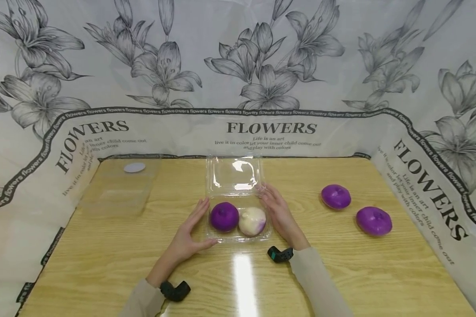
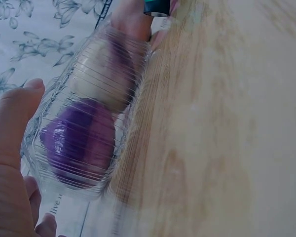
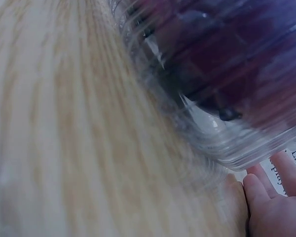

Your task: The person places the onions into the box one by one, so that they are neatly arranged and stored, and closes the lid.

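Note:
A clear plastic clamshell box sits mid-table, its lid raised at the back. Inside, a round purple vegetable lies on the left and a white one with a purple patch on the right. My left hand is at the box's left side, fingers stretched along it and thumb spread toward the front corner. At the right side, my right hand has its extended fingertips by the rear corner near the hinge. Ridged box walls show in the left wrist view.
Two more purple vegetables lie toward the right of the wooden table. Another clear plastic container with a white oval label is at the back left. Flower-printed cloth walls the back and sides.

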`<state>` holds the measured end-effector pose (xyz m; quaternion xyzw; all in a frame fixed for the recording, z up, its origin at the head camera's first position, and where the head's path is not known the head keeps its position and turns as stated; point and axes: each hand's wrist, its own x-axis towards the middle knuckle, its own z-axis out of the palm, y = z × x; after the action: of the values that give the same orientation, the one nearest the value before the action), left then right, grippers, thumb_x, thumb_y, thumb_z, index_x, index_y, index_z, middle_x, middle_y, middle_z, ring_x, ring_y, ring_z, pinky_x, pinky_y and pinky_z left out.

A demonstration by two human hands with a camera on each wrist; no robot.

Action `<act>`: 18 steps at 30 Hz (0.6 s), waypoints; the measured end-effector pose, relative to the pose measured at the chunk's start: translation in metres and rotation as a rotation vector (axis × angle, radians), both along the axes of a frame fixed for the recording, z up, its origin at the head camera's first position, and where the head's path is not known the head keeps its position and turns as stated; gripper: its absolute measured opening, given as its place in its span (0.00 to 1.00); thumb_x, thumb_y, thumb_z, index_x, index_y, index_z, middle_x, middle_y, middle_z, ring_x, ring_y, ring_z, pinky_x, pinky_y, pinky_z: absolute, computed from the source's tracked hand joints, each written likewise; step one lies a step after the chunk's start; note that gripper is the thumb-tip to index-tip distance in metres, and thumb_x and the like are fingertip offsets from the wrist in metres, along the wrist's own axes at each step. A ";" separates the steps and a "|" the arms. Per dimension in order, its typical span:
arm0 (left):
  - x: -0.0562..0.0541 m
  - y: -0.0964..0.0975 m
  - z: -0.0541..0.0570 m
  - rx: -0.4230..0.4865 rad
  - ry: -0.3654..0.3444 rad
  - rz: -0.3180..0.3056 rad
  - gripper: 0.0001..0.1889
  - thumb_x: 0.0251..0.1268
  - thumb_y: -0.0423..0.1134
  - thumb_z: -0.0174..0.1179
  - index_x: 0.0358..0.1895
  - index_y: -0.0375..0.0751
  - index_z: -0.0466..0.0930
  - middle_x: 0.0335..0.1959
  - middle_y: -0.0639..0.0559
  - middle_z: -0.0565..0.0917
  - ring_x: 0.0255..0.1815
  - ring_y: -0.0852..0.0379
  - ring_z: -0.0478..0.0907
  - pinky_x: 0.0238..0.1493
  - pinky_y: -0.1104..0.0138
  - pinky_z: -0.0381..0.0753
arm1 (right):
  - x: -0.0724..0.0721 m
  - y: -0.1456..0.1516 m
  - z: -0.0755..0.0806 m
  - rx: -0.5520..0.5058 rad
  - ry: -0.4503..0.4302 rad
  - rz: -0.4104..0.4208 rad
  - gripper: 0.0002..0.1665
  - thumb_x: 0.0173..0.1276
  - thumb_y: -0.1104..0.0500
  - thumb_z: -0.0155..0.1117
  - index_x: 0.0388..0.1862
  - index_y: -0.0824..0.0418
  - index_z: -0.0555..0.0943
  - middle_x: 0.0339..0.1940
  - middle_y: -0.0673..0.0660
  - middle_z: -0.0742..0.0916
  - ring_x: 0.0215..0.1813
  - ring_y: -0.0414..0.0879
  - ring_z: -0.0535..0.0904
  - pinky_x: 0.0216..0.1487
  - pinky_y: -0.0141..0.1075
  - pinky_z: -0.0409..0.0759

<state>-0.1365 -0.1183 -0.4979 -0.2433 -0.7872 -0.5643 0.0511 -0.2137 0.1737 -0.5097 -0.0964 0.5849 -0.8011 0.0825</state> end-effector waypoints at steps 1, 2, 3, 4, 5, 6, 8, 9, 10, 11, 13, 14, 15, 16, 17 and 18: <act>-0.001 -0.001 -0.002 -0.003 0.002 0.003 0.51 0.45 0.30 0.78 0.75 0.33 0.58 0.79 0.39 0.54 0.79 0.36 0.43 0.74 0.38 0.44 | 0.000 -0.001 0.000 -0.005 0.009 0.002 0.32 0.79 0.67 0.43 0.79 0.65 0.51 0.77 0.69 0.63 0.76 0.55 0.60 0.79 0.44 0.53; -0.002 -0.001 -0.004 -0.008 0.002 0.008 0.52 0.45 0.31 0.78 0.76 0.35 0.58 0.79 0.41 0.54 0.80 0.38 0.43 0.75 0.39 0.44 | 0.000 -0.001 -0.001 -0.010 0.017 0.004 0.32 0.79 0.68 0.43 0.79 0.65 0.51 0.77 0.69 0.63 0.76 0.55 0.61 0.79 0.44 0.53; -0.003 -0.002 -0.008 -0.011 0.006 0.009 0.52 0.46 0.31 0.78 0.76 0.36 0.57 0.79 0.43 0.54 0.80 0.39 0.43 0.75 0.39 0.44 | 0.000 -0.002 -0.001 -0.014 0.028 0.009 0.32 0.79 0.68 0.43 0.79 0.64 0.51 0.76 0.69 0.63 0.76 0.57 0.60 0.79 0.44 0.53; -0.005 -0.003 -0.012 -0.013 0.008 0.008 0.52 0.46 0.32 0.78 0.76 0.37 0.57 0.79 0.44 0.54 0.80 0.40 0.43 0.75 0.40 0.44 | 0.000 -0.002 -0.001 -0.017 0.041 0.013 0.32 0.79 0.68 0.43 0.78 0.65 0.50 0.76 0.69 0.63 0.76 0.58 0.60 0.79 0.45 0.53; -0.006 -0.004 -0.016 -0.016 0.010 0.005 0.52 0.46 0.32 0.78 0.77 0.38 0.57 0.80 0.45 0.54 0.80 0.41 0.43 0.75 0.40 0.44 | 0.000 -0.001 -0.002 -0.015 0.054 0.014 0.32 0.79 0.68 0.43 0.78 0.65 0.50 0.76 0.70 0.63 0.76 0.59 0.60 0.79 0.45 0.53; -0.008 -0.004 -0.020 -0.021 0.008 0.003 0.52 0.47 0.34 0.78 0.77 0.39 0.57 0.80 0.47 0.53 0.81 0.43 0.42 0.76 0.41 0.44 | 0.001 -0.001 -0.002 -0.017 0.066 0.016 0.32 0.79 0.68 0.43 0.78 0.65 0.50 0.76 0.70 0.63 0.76 0.60 0.60 0.79 0.45 0.53; -0.010 -0.006 -0.025 -0.024 0.008 -0.001 0.52 0.47 0.36 0.78 0.77 0.39 0.57 0.80 0.50 0.53 0.81 0.45 0.42 0.76 0.42 0.44 | 0.001 -0.001 -0.002 -0.015 0.081 0.018 0.31 0.79 0.67 0.44 0.77 0.66 0.51 0.76 0.70 0.63 0.75 0.61 0.60 0.79 0.46 0.53; -0.011 -0.006 -0.027 -0.019 0.008 -0.005 0.52 0.48 0.37 0.78 0.77 0.38 0.57 0.80 0.50 0.53 0.81 0.45 0.42 0.76 0.42 0.44 | 0.002 0.000 -0.003 -0.013 0.088 0.021 0.31 0.79 0.67 0.44 0.77 0.66 0.51 0.76 0.70 0.63 0.75 0.62 0.60 0.79 0.46 0.54; -0.011 -0.007 -0.028 -0.018 0.010 -0.006 0.52 0.48 0.38 0.79 0.77 0.38 0.57 0.80 0.50 0.53 0.81 0.46 0.42 0.75 0.41 0.44 | 0.002 0.000 -0.003 -0.011 0.089 0.020 0.31 0.79 0.66 0.45 0.77 0.66 0.51 0.76 0.70 0.63 0.75 0.61 0.61 0.79 0.46 0.54; -0.012 -0.007 -0.029 -0.017 0.012 -0.008 0.52 0.48 0.39 0.78 0.77 0.38 0.57 0.80 0.50 0.53 0.81 0.46 0.42 0.75 0.41 0.44 | 0.002 0.000 -0.003 -0.009 0.091 0.018 0.31 0.79 0.66 0.45 0.76 0.67 0.51 0.76 0.70 0.64 0.75 0.61 0.62 0.79 0.46 0.54; -0.012 -0.007 -0.029 -0.018 0.015 -0.010 0.52 0.49 0.41 0.78 0.77 0.38 0.57 0.80 0.51 0.53 0.81 0.46 0.42 0.75 0.41 0.44 | 0.002 0.000 -0.003 -0.011 0.093 0.018 0.31 0.79 0.66 0.45 0.76 0.67 0.50 0.75 0.70 0.64 0.74 0.61 0.62 0.79 0.47 0.53; -0.012 -0.007 -0.029 -0.020 0.018 -0.009 0.52 0.49 0.41 0.78 0.77 0.38 0.57 0.80 0.51 0.53 0.81 0.46 0.42 0.75 0.40 0.44 | 0.002 0.000 -0.003 -0.016 0.095 0.021 0.31 0.79 0.66 0.45 0.76 0.68 0.49 0.75 0.70 0.64 0.75 0.62 0.62 0.79 0.48 0.53; -0.012 -0.007 -0.029 -0.022 0.019 -0.008 0.52 0.49 0.41 0.78 0.77 0.38 0.57 0.80 0.52 0.53 0.81 0.47 0.42 0.75 0.41 0.44 | 0.002 0.000 -0.003 -0.018 0.097 0.020 0.31 0.79 0.66 0.46 0.76 0.69 0.49 0.75 0.70 0.65 0.74 0.62 0.62 0.79 0.48 0.53; -0.012 -0.007 -0.029 -0.025 0.020 -0.008 0.52 0.49 0.41 0.78 0.77 0.38 0.57 0.80 0.52 0.53 0.81 0.46 0.42 0.75 0.41 0.44 | 0.002 0.000 -0.003 -0.021 0.097 0.019 0.31 0.79 0.66 0.46 0.75 0.69 0.49 0.75 0.70 0.65 0.74 0.61 0.62 0.79 0.49 0.52; -0.013 -0.006 -0.029 -0.029 0.021 -0.007 0.52 0.49 0.41 0.78 0.77 0.38 0.57 0.80 0.51 0.53 0.81 0.46 0.42 0.75 0.41 0.45 | 0.003 0.000 -0.003 -0.021 0.097 0.017 0.31 0.79 0.66 0.46 0.75 0.69 0.49 0.75 0.70 0.66 0.74 0.61 0.62 0.79 0.49 0.52; -0.013 -0.006 -0.030 -0.031 0.024 -0.006 0.52 0.49 0.40 0.78 0.77 0.38 0.57 0.80 0.51 0.53 0.81 0.46 0.42 0.75 0.41 0.45 | 0.003 0.000 -0.003 -0.025 0.093 0.015 0.30 0.79 0.66 0.46 0.75 0.69 0.50 0.74 0.70 0.66 0.74 0.60 0.63 0.79 0.49 0.53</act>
<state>-0.1492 -0.1245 -0.5274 -0.2533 -0.7945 -0.5492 0.0552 -0.2107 0.1741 -0.5127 -0.1391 0.5771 -0.8025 0.0600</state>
